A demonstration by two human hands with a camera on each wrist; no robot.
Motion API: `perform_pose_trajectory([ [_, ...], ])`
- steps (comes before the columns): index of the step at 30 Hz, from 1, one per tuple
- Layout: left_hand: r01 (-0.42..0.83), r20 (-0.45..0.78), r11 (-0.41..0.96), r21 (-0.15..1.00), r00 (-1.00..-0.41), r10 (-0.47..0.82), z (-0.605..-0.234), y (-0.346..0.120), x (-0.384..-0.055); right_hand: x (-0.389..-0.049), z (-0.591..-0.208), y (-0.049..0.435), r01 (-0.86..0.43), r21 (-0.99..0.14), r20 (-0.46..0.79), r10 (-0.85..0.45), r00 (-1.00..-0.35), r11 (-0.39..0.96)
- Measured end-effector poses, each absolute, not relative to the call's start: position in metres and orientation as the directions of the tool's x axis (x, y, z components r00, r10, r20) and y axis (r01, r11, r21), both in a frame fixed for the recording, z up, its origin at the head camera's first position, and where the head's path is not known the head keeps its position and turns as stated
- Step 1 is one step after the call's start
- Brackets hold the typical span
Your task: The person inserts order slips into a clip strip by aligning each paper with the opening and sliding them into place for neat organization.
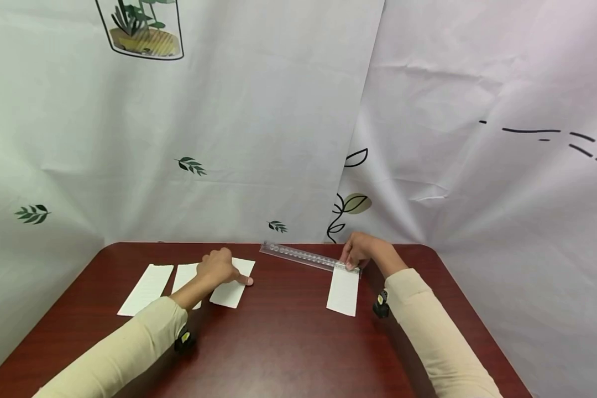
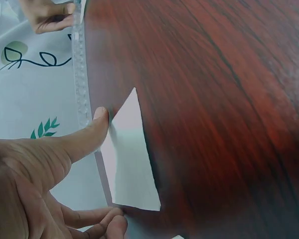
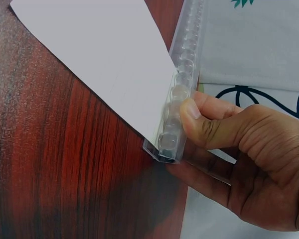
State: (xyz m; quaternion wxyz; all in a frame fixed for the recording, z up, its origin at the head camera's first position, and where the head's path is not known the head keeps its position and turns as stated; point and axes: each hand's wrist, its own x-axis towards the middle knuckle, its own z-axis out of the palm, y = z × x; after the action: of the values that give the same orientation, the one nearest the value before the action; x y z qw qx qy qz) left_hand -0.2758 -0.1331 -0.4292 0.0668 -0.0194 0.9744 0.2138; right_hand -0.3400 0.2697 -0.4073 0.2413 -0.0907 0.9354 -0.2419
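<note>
Slips: four white paper ones; three lie in a row at left, the outer slip (image 1: 146, 290), the middle slip (image 1: 182, 278) and the inner slip (image 1: 227, 296), while the fourth slip (image 1: 343, 293) is at the strip.
Strip: one, clear plastic (image 1: 298, 255), on the far part of the table (image 1: 288, 342), toward the right.
In the strip: a row of round clear beads (image 3: 179, 92), too many blurred to count; the fourth slip's far edge meets them at the right end.
Strip's long axis: slantwise, left end at the far table edge, right end nearer the person.
Slips' long axes: near to far; the three at left lean rightward at their far ends.
Left hand (image 1: 216, 270): thumb and fingers spread apart over the inner slip, near its edges; whether they touch it, I cannot tell.
Right hand (image 1: 365, 251): thumb and fingers clamped on the strip's right end.
Sleeves: two, cream (image 1: 124, 345).
Wrist devices: two, black (image 1: 381, 304).
Backdrop: white cloth (image 1: 258, 110), leaf prints.
</note>
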Motion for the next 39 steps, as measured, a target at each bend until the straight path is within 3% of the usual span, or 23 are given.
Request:
perform_pose_trajectory([
  [13, -0.048, -0.121, 0.907, 0.417, -0.993, 0.003, -0.430, -0.137, -0.286, -0.340, -0.405, 0.271, -0.039, -0.513, -0.409, -0.284, -0.867, 0.857],
  [18, -0.016, -0.094, 0.906, 0.424, -0.995, 0.026, -0.453, -0.147, -0.305, -0.340, -0.407, 0.270, -0.051, -0.503, -0.407, -0.288, -0.867, 0.863],
  [25, 0.079, 0.000, 0.922, 0.379, -0.996, 0.086, -0.514, -0.172, -0.350, -0.341, -0.408, 0.269, -0.041, -0.491, -0.412, -0.273, -0.870, 0.870],
  [29, 0.108, 0.036, 0.903, 0.415, -0.994, 0.102, -0.524, -0.177, -0.355, -0.341, -0.408, 0.269, -0.038, -0.493, -0.414, -0.273, -0.868, 0.869],
  [39, 0.061, -0.028, 0.877, 0.476, -0.996, 0.085, -0.520, -0.181, -0.347, -0.342, -0.410, 0.270, -0.031, -0.494, -0.423, -0.271, -0.865, 0.869],
])
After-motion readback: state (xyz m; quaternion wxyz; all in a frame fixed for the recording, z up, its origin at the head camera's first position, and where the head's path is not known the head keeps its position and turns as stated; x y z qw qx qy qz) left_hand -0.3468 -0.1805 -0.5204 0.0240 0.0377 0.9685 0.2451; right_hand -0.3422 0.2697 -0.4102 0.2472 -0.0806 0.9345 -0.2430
